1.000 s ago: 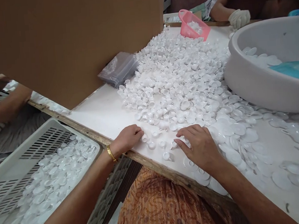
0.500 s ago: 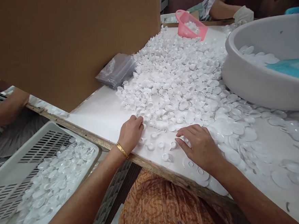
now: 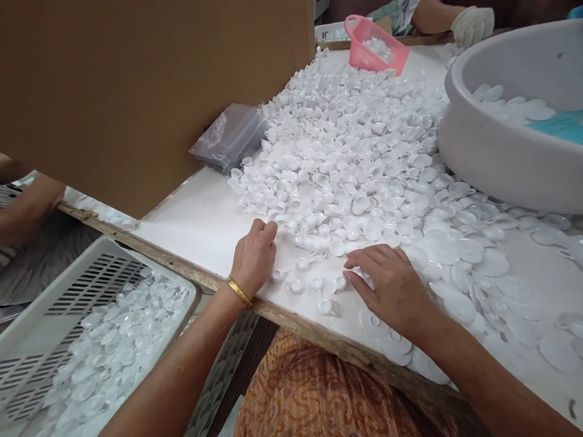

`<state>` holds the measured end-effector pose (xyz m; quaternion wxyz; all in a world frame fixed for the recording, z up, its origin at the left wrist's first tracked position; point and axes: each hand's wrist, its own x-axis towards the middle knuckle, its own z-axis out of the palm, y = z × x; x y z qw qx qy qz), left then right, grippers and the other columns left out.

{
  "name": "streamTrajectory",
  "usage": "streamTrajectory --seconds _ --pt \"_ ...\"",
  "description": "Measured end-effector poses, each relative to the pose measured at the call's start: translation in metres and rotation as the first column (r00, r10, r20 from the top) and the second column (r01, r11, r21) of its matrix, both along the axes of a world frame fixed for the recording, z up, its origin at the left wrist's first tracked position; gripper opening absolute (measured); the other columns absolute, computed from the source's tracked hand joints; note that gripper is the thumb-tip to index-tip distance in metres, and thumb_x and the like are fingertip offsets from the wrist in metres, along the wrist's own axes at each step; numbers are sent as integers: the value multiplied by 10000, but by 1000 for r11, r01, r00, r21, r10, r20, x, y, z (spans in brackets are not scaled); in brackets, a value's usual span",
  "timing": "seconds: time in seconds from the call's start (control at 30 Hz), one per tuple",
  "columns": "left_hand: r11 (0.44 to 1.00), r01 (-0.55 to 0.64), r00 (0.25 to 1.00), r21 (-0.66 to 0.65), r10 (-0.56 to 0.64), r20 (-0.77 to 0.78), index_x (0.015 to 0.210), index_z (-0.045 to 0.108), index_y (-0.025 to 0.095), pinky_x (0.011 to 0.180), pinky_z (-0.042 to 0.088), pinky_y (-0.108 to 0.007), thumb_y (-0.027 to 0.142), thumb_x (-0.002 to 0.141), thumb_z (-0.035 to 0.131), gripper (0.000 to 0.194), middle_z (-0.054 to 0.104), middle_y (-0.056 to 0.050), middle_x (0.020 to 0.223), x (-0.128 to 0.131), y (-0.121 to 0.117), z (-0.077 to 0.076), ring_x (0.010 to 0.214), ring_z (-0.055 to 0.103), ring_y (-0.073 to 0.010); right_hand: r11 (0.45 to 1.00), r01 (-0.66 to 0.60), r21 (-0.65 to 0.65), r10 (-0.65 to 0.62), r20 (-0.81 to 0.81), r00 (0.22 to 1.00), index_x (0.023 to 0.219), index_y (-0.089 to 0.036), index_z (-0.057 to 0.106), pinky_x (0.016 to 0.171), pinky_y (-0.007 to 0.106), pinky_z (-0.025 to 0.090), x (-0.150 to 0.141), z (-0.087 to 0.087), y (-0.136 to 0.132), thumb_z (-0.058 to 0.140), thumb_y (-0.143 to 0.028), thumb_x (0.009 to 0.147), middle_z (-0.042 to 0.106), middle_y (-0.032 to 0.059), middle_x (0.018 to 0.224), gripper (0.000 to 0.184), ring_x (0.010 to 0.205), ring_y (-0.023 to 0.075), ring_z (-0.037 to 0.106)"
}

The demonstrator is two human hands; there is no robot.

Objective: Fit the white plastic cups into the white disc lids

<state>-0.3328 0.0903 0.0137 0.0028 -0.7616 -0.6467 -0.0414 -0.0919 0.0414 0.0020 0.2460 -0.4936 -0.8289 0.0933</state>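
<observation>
My left hand [image 3: 255, 259], with a gold bangle on the wrist, rests at the near edge of a pile of small white plastic toy cups [image 3: 338, 168]. Its fingers are curled together, and what they hold, if anything, is hidden. To its right, my right hand [image 3: 389, 291] hovers low over the table with thumb and fingers apart, close to a loose toy cup [image 3: 340, 283]. Several more single cups lie between the two hands, one of them a toy cup [image 3: 326, 307] nearer the table edge. Flat white toy saucers [image 3: 457, 307] spread beside and beneath my right forearm.
A tall cardboard panel [image 3: 136, 76] stands at left, with a clear plastic packet [image 3: 230, 137] against it. A crate [image 3: 179, 319] of white pieces sits below the wooden edge. Farther back are a pink scoop [image 3: 377, 49], a big grey tub [image 3: 517, 156] and a co-worker's gloved hand [image 3: 472, 27].
My left hand has shifted slightly away from the table edge, leaving a cup beside it more exposed. My right hand stays nearly in place. The view has moved a little.
</observation>
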Motion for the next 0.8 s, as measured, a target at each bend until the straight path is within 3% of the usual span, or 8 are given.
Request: streamTrajectory --seconds 0.13,0.27,0.33,0.4,0.5,0.6,0.73,0.8 --pt "994 95 990 -45 -90 112 796 533 189 574 367 -245 141 812 429 116 503 -39 1005 -1 -6 4 639 509 -106 1000 -12 8 12 -8 1000 895 -179 606 786 335 349 0 -2 0 497 -230 878 648 44 935 122 902 203 538" --pt "978 156 964 -140 -120 237 784 587 199 625 408 -242 196 807 487 103 531 -18 928 -5 -16 16 680 530 -111 1000 -6 14 6 -24 1000 898 -181 606 798 341 346 1 -4 0 500 -232 878 647 40 941 119 906 208 536" --pt "986 91 954 -139 -46 297 820 603 207 643 423 -240 220 805 505 100 546 -10 891 -11 -15 21 702 544 -116 1000 -11 16 12 -33 999 898 -183 604 798 343 346 1 -5 0 489 -230 882 647 41 943 126 911 211 537" --pt "996 -54 957 -75 73 281 897 604 206 668 431 -253 222 792 527 132 553 -17 899 -19 -7 22 715 553 -125 1000 -16 19 17 -40 999 895 -185 601 795 343 347 1 -5 0 478 -230 886 647 44 948 132 916 212 537" --pt "980 -191 956 -60 199 214 1061 569 197 703 439 -284 266 755 582 314 550 -52 965 -27 9 16 738 561 -151 999 -17 34 19 -49 999 897 -187 600 789 341 348 1 -7 0 482 -229 886 648 46 953 126 919 211 539" --pt "971 -196 950 -138 223 217 1121 556 183 719 444 -305 327 750 583 399 561 -75 975 -28 23 6 740 563 -169 999 -13 49 16 -62 998 900 -188 599 788 343 350 0 -8 0 490 -226 881 648 43 950 117 922 211 539" --pt "974 -176 939 -142 209 273 1002 633 153 720 439 -303 306 763 528 302 609 -61 846 -27 31 -3 751 557 -182 999 7 45 -4 -63 998 892 -193 597 784 346 357 4 -8 3 488 -228 879 650 39 957 115 926 214 546" --pt "956 -142 889 -257 237 392 963 659 145 646 447 -275 362 761 519 329 627 -41 757 -27 31 -3 679 554 -166 998 48 48 -45 -64 997 894 -198 599 785 349 362 11 -5 7 492 -231 877 652 38 962 114 931 214 552"
